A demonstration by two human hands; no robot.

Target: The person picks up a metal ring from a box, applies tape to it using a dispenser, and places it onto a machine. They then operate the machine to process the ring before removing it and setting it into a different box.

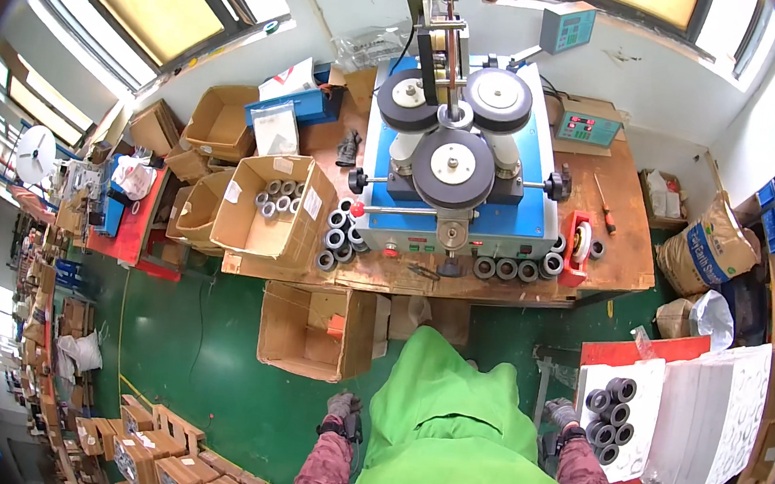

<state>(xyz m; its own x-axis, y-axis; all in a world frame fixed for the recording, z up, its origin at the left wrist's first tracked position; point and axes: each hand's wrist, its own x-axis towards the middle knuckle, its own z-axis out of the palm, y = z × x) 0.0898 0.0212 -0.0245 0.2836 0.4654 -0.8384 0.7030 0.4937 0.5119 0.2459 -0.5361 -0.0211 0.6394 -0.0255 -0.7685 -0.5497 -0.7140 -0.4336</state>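
I sit back from a wooden bench (614, 268) with a green apron (444, 421) over my lap. My left hand (342, 407), in a grey glove, is curled at my left side around a dark edge of the seat. My right hand (563, 415), also gloved, is curled the same way at my right side, next to a white sheet (653, 382) that carries several black wound rings (609, 413). On the bench stands a blue machine (515, 214) with three round discs (453, 168), well beyond both hands.
Grey rings (506, 269) line the bench's front edge. A cardboard box (265, 228) with several rings sits at the bench's left. An open box (305, 333) stands on the green floor ahead of my left knee. Stacked white trays (717, 413) and sacks are on the right.
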